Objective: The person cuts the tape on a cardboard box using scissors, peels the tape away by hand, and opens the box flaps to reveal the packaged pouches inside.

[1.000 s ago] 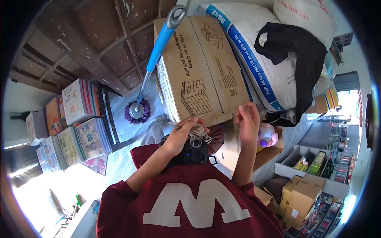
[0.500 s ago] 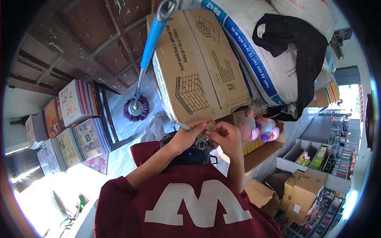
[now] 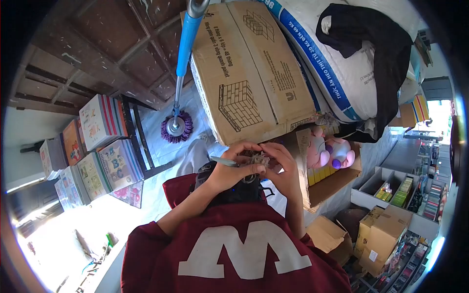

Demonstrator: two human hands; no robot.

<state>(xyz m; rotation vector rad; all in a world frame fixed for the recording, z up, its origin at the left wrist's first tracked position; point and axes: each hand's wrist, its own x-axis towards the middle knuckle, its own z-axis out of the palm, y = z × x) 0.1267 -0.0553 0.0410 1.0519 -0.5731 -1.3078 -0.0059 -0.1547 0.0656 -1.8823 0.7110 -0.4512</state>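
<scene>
Close together in front of my chest, both hands are closed around a small crumpled clear plastic piece point(image 3: 259, 159). My left hand point(image 3: 233, 171) also has a pale grey-green pen-like stick point(image 3: 223, 161) poking out between its fingers. My right hand point(image 3: 281, 163) has its fingertips pressed on the other side of the plastic. Just below the hands sits a black device point(image 3: 234, 191) against the maroon shirt point(image 3: 244, 249). What lies inside the fingers is partly hidden.
Beyond the hands stands a large cardboard box point(image 3: 249, 73), with a blue-handled mop point(image 3: 183, 53) at its left. White sacks point(image 3: 337, 73) bear a black cloth point(image 3: 391, 53). Pink plush toys point(image 3: 317, 151) sit in an open carton point(image 3: 337, 188). Stacked books point(image 3: 117, 161) are left.
My right hand has come from the right to join the left at the plastic. The view has shifted, and the open carton with the plush toys shows more fully.
</scene>
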